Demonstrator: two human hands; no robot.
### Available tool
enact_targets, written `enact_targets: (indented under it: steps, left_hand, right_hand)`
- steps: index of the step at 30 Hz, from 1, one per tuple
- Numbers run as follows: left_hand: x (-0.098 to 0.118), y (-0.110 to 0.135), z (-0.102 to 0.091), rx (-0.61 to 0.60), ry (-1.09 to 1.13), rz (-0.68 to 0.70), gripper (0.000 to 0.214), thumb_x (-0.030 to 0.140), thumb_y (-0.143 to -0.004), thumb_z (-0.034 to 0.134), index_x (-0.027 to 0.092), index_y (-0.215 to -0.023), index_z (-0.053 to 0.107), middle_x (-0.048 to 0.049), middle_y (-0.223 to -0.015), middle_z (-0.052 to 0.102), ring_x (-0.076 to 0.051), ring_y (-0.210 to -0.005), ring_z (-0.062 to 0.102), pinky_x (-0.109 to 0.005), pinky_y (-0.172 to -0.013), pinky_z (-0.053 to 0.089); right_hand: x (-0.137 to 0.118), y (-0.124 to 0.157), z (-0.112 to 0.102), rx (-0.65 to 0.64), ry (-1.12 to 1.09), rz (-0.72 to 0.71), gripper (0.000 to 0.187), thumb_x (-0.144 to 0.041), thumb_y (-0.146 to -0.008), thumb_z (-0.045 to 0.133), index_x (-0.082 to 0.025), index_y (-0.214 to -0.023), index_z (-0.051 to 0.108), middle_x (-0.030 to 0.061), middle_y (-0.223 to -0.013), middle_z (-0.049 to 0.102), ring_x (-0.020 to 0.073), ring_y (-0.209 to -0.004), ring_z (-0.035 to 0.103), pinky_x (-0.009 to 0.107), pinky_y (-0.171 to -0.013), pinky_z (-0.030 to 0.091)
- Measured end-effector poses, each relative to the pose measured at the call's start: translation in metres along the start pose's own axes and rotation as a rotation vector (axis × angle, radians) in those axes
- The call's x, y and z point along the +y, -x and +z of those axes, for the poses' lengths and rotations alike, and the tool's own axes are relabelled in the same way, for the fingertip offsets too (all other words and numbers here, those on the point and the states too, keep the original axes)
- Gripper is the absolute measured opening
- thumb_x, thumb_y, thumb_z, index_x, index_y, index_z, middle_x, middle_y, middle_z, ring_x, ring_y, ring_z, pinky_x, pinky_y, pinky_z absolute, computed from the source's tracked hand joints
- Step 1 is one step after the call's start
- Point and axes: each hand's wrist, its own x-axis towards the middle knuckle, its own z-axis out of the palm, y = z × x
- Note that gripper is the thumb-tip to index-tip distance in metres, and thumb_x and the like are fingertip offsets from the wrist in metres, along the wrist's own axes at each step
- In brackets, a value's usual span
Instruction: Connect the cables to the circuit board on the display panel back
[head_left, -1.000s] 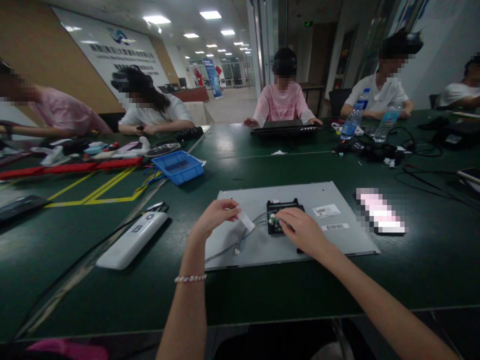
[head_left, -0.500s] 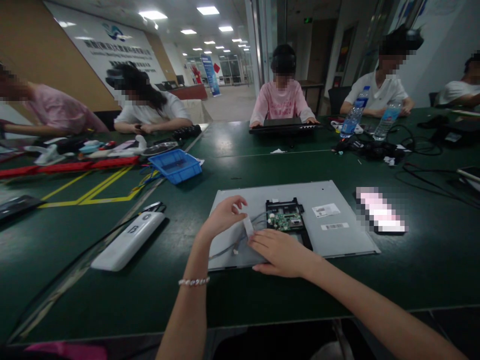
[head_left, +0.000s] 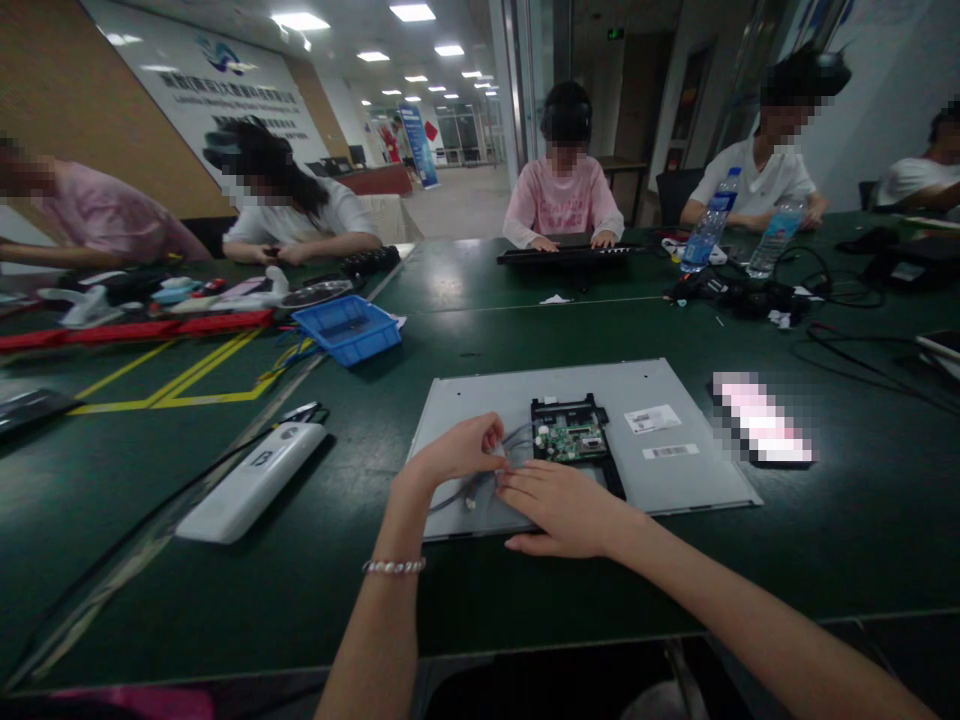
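A flat grey display panel (head_left: 495,390) lies back side up on the table before me. On it sits a green circuit board (head_left: 571,442) in a black bracket (head_left: 613,482), with grey cables (head_left: 450,497) running left from it. My left hand (head_left: 457,450) is above the cables, thumb and fingertips pinched on a small strip of white tape, now mostly hidden by the fingers. Flat on the panel's lower middle rests my right hand (head_left: 566,508), fingers stretched out, its tips touching the cables beside the left fingertips.
To the left lie a white power bank (head_left: 255,485) with a cable and a blue basket (head_left: 349,330). A phone (head_left: 761,420) is right of the panel. Two water bottles (head_left: 711,220) stand farther back near tangled black cables. Several people sit around the table.
My left hand has come down toward the panel, and the white tape that stood up between my hands is lower and mostly covered. The right hand stays in place.
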Motion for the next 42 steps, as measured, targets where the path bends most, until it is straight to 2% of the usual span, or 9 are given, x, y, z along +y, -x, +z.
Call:
enact_targets:
  steps: [13,15,19,22,24,28,36,40,42]
  left_hand:
    - [0.001,0.004,0.001,-0.048,-0.048,-0.005,0.053,0.040,-0.061,0.069,0.016,-0.104,0.049,-0.0043,-0.094,0.053,-0.020,-0.083,0.051,-0.029,-0.071,0.040]
    - [0.004,0.006,-0.001,-0.045,-0.079,0.007,0.054,0.042,-0.061,0.070,0.017,-0.105,0.049,-0.0048,-0.095,0.052,-0.020,-0.084,0.051,-0.029,-0.072,0.040]
    - [0.012,0.007,-0.003,0.016,-0.101,0.053,0.056,0.047,-0.066,0.068,0.018,-0.109,0.049,-0.0059,-0.099,0.052,-0.023,-0.091,0.050,-0.032,-0.078,0.041]
    - [0.022,0.004,0.001,0.152,-0.086,0.115,0.048,0.048,-0.078,0.059,0.020,-0.115,0.047,-0.0062,-0.105,0.051,-0.023,-0.098,0.050,-0.035,-0.085,0.041]
    - [0.030,0.000,0.007,0.252,-0.087,0.178,0.045,0.044,-0.082,0.056,0.022,-0.120,0.045,-0.0060,-0.112,0.049,-0.022,-0.103,0.048,-0.036,-0.090,0.040]
    - [0.054,-0.009,0.024,0.344,-0.135,0.292,0.035,0.031,-0.088,0.050,0.022,-0.121,0.046,-0.0062,-0.115,0.049,-0.021,-0.107,0.047,-0.037,-0.095,0.038]
    - [0.109,-0.030,0.045,0.298,-0.317,0.382,0.030,0.015,-0.091,0.037,0.018,-0.115,0.054,-0.0079,-0.114,0.055,-0.020,-0.105,0.051,-0.038,-0.092,0.041]
    - [0.122,-0.043,0.053,0.330,-0.325,0.355,0.032,0.009,-0.088,0.036,0.017,-0.111,0.057,-0.0080,-0.108,0.058,-0.019,-0.101,0.054,-0.034,-0.088,0.043]
    - [0.121,-0.046,0.058,0.359,-0.316,0.325,0.033,0.007,-0.087,0.036,0.017,-0.112,0.056,-0.0083,-0.108,0.057,-0.019,-0.101,0.054,-0.034,-0.088,0.043]
  right_hand:
    - [0.000,0.009,-0.018,0.011,-0.128,0.024,0.041,-0.040,-0.091,0.043,-0.013,-0.120,0.054,0.0109,-0.118,0.062,0.0208,-0.111,0.054,0.037,-0.098,0.039]
    - [0.017,0.019,-0.027,0.097,-0.165,0.148,0.037,-0.037,-0.091,0.044,-0.018,-0.122,0.054,0.0086,-0.119,0.062,0.0207,-0.110,0.055,0.039,-0.096,0.041]
    - [0.074,0.064,-0.045,0.342,-0.111,0.636,0.031,-0.028,-0.089,0.047,-0.022,-0.117,0.059,0.0073,-0.116,0.062,0.0222,-0.108,0.056,0.041,-0.094,0.042]
    - [0.113,0.103,-0.053,0.308,-0.084,0.891,0.032,-0.022,-0.082,0.052,-0.020,-0.113,0.062,0.0087,-0.115,0.062,0.0213,-0.097,0.060,0.036,-0.085,0.046]
    - [0.128,0.120,-0.053,0.279,-0.094,0.972,0.033,-0.022,-0.080,0.055,-0.020,-0.112,0.063,0.0080,-0.111,0.062,0.0200,-0.092,0.061,0.032,-0.079,0.047]
    - [0.135,0.128,-0.049,0.201,-0.168,0.960,0.034,-0.022,-0.077,0.057,-0.021,-0.111,0.064,0.0069,-0.108,0.063,0.0173,-0.085,0.061,0.028,-0.076,0.046]
    - [0.138,0.129,-0.050,0.215,-0.115,1.078,0.018,-0.028,-0.077,0.057,-0.020,-0.086,0.071,0.0059,-0.085,0.069,0.0192,-0.077,0.063,0.029,-0.069,0.045]
    - [0.130,0.121,-0.053,0.374,-0.437,1.135,0.022,-0.034,-0.077,0.060,-0.019,-0.089,0.070,0.0055,-0.084,0.070,0.0182,-0.075,0.066,0.026,-0.061,0.047]
    - [0.122,0.113,-0.052,0.360,-0.680,1.118,0.022,-0.033,-0.076,0.061,-0.018,-0.090,0.068,0.0056,-0.083,0.070,0.0175,-0.075,0.067,0.023,-0.055,0.047]
